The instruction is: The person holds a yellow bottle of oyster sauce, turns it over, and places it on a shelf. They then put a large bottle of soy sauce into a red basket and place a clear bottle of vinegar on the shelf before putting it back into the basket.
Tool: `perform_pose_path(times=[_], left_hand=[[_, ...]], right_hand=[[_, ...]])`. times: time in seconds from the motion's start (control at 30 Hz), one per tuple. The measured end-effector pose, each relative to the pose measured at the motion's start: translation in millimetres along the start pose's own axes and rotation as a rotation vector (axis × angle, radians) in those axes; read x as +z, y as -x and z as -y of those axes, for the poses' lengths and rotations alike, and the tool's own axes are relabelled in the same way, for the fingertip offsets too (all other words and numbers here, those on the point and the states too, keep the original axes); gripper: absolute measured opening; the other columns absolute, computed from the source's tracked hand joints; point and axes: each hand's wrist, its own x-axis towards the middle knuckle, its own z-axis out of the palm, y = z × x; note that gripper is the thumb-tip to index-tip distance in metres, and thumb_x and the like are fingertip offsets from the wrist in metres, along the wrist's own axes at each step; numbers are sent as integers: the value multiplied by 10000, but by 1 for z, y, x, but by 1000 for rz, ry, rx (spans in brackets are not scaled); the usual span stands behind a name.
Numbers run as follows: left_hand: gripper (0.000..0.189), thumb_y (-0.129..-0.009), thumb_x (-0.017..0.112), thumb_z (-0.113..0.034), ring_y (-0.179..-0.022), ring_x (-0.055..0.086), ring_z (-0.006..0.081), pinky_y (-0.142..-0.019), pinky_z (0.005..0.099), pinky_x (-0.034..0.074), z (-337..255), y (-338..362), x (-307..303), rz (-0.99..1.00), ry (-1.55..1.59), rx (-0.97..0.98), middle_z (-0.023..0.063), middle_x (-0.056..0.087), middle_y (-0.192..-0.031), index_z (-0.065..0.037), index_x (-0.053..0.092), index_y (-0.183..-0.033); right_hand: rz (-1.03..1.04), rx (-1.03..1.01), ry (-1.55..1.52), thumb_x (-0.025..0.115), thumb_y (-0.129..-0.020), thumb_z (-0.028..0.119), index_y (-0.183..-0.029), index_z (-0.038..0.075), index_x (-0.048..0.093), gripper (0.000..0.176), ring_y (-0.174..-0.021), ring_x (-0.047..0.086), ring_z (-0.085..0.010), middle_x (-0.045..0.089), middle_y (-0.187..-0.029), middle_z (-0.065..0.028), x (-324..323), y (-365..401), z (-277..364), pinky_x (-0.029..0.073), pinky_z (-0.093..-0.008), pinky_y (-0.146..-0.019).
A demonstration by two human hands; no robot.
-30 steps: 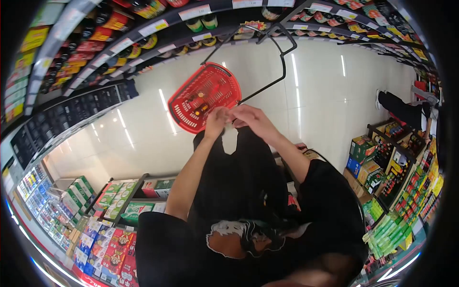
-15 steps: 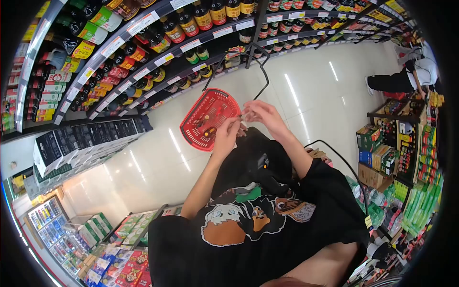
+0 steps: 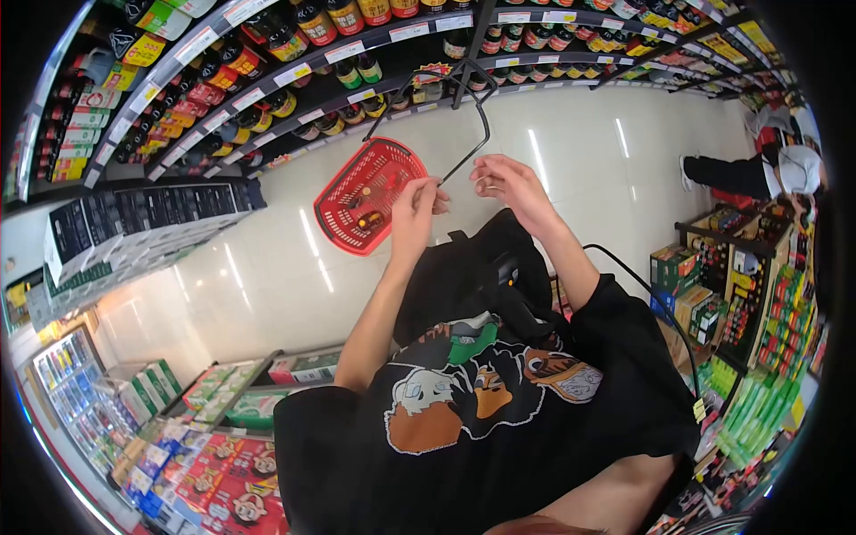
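Left hand (image 3: 415, 214) is raised in front of the chest with the grip narrow: fingertips (image 3: 435, 190) are pinched together. Whatever sits in the pinch is too small to tell. Right hand (image 3: 515, 185) is just beside it, apart by a small gap, fingers half curled and thumb near the forefinger. Can't tell if that grip holds anything.

The red basket (image 3: 366, 196) stands on the pale tiled floor (image 3: 580, 160), just beyond the left hand and in front of the bottle shelves (image 3: 267, 80). A few small items lie in it (yellowish and dark, labels unreadable). Its long black handle (image 3: 473, 134) loops up from the rim, and the bar passes just above the gap between the two hands. Neither hand is clearly touching it.

A black bag (image 3: 473, 276) hangs below the hands, against the person's black printed T-shirt (image 3: 481, 419). A thin black cable (image 3: 633, 276) curves past the right arm.

Dark boxes (image 3: 134, 223) are stacked on a lower shelf to the left. Coloured packets (image 3: 223, 464) are at lower left, and cartons (image 3: 682, 285) and green packs (image 3: 758, 401) on racks to the right. Another person (image 3: 758, 169) is bent over, well apart, at the far right of the aisle.
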Motion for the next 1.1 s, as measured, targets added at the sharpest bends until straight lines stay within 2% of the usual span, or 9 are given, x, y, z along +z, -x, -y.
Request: perform_pose_path(times=[0.13, 0.33, 0.57, 0.67, 0.7, 0.83, 0.93, 1.0, 1.1], left_hand=[[269, -1082, 532, -180, -780, 679, 141, -745, 288, 563, 15, -21, 65, -16, 0, -33, 97, 714, -921, 34, 656, -1187], [285, -1078, 540, -190, -776, 687, 154, -735, 295, 562, 32, -69, 200, 2, -17, -21, 105, 720, -911, 45, 647, -1198], [292, -1085, 540, -203, -808, 682, 157, -767, 291, 559, 22, -117, 326, 68, -86, -60, 113, 714, -1014, 19, 610, -1262], [288, -1080, 558, -196, -819, 687, 160, -777, 295, 561, 18, -142, 345, 79, -239, -24, 112, 709, -1029, 8, 594, -1280], [253, -1056, 568, -163, -773, 690, 158, -716, 307, 553, 16, -151, 349, 38, -269, 11, 98, 718, -996, 8, 611, -1238], [241, -1043, 588, -147, -799, 696, 172, -724, 318, 549, 2, -200, 348, -39, -369, 61, 91, 718, -1012, 3, 621, -1229], [246, -1020, 632, -141, -835, 699, 183, -736, 319, 546, -3, -255, 333, -129, -613, 177, 90, 715, -1006, 5, 630, -1218], [269, -1002, 676, -161, -862, 699, 188, -751, 318, 545, -6, -294, 323, -149, -755, 469, 92, 704, -988, 12, 636, -1204], [372, -985, 713, -190, -827, 707, 180, -725, 324, 549, -25, -342, 326, -219, -618, 344, 93, 691, -957, 36, 597, -1256]], right_hand=[[46, 11, 26, 541, -1076, 249, -1210, 1, 635, 297, -925, 657, -151, 692, -1059, -81, -49, -4, 40, 527, -330, -907], [52, -78, 75, 523, -1085, 243, -1214, -1, 637, 298, -916, 661, -149, 697, -1055, -83, -171, 5, 106, 529, -326, -905], [-6, -46, 77, 565, -1066, 297, -1207, 5, 654, 337, -932, 678, -152, 707, -1064, -97, -317, 1, 154, 540, -323, -907], [37, -98, 45, 571, -1062, 306, -1223, 12, 657, 346, -946, 683, -157, 711, -1097, -92, -350, -23, 172, 537, -320, -908], [35, -97, 38, 571, -1062, 306, -1223, 12, 657, 346, -946, 683, -157, 711, -1097, -92, -358, -35, 178, 537, -320, -908], [77, -104, 153, 571, -1066, 316, -1340, 23, 604, 403, -1020, 685, -167, 680, -1246, -90, -392, -84, 209, 526, -327, -946], [113, -119, 254, 595, -1053, 355, -1409, 34, 573, 481, -1065, 686, -179, 653, -1333, -94, -421, -126, 235, 523, -339, -966], [109, -91, 299, 606, -1046, 372, -1436, 38, 558, 516, -1079, 686, -183, 640, -1363, -95, -436, -138, 245, 521, -344, -972], [65, -125, 398, 615, -1044, 372, -1455, 54, 547, 524, -1063, 693, -178, 642, -1365, -81, -447, -164, 272, 523, -336, -967]])
